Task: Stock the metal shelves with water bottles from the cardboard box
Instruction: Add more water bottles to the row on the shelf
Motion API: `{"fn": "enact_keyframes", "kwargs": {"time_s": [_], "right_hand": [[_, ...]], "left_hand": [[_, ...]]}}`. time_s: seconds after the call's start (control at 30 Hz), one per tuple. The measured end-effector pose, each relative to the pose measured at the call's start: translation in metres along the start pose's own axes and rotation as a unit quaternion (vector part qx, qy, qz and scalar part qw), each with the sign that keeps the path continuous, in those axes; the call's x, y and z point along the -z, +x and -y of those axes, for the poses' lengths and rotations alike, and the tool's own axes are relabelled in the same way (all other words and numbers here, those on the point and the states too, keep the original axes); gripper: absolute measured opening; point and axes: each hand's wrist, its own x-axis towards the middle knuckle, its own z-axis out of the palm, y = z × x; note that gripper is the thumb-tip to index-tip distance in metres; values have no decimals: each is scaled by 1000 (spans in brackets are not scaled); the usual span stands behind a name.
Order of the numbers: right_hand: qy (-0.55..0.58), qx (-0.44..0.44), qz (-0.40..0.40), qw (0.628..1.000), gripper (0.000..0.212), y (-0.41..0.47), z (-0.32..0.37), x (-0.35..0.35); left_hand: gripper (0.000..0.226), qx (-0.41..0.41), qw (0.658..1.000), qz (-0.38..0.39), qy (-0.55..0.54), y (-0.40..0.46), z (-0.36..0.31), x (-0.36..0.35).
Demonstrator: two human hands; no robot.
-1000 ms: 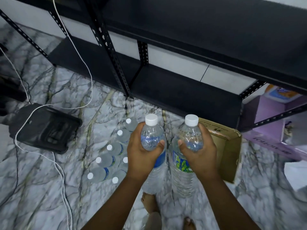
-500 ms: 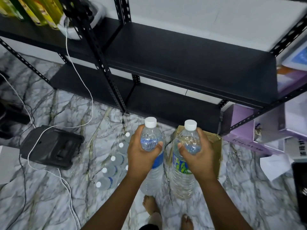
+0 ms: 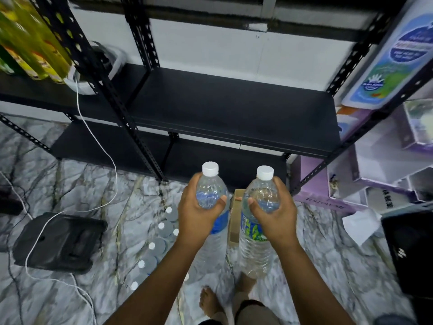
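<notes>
My left hand (image 3: 198, 214) grips the shoulder of a clear water bottle with a blue label (image 3: 212, 193), held upright. My right hand (image 3: 275, 215) grips a second clear water bottle with a green and blue label (image 3: 256, 252), also upright. Both white caps sit level with the front of the lowest black metal shelf (image 3: 210, 158). A bare black middle shelf (image 3: 229, 106) lies above and beyond the caps. The cardboard box (image 3: 235, 219) shows as a brown strip between the two bottles, mostly hidden. Several more bottles (image 3: 161, 242) stand on the marble floor to the left.
Slotted black uprights (image 3: 98, 73) frame the shelves. Yellow-green bottles (image 3: 28, 43) and a white cable (image 3: 98, 141) occupy the left bay. Purple and white cartons (image 3: 379, 160) fill the right bay. A black device (image 3: 58, 240) lies on the floor at left, a black box (image 3: 410, 249) at right.
The view has tilted upward, so the middle shelf and a higher one come into sight. Both bottles stay gripped and have risen toward the shelves. The box is more hidden.
</notes>
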Motion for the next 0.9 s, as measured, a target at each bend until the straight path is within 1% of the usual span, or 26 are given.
{"fn": "enact_keyframes", "kwargs": {"time_s": [0.17, 0.23, 0.37, 0.4, 0.47, 0.83, 0.9], "right_hand": [[17, 8, -9, 1000, 71, 20, 12, 19], [4, 19, -3, 1000, 74, 32, 16, 29], [16, 63, -18, 998, 69, 56, 33, 49], [18, 75, -21, 997, 71, 62, 39, 53], [23, 94, -24, 995, 74, 75, 50, 63], [71, 206, -37, 975, 63, 129, 126, 116], [84, 224, -39, 970, 65, 135, 143, 124]], "left_hand": [[67, -13, 1000, 0, 5, 15, -20, -16], [64, -16, 1000, 1, 7, 23, -28, -22], [63, -38, 999, 2, -2, 39, -53, -34], [62, -45, 999, -1, -6, 42, -62, -37], [64, -65, 998, -6, -9, 50, -78, -44], [67, -194, 979, -45, -33, 84, -183, -57], [68, -214, 975, -49, -39, 90, -203, -55]]}}
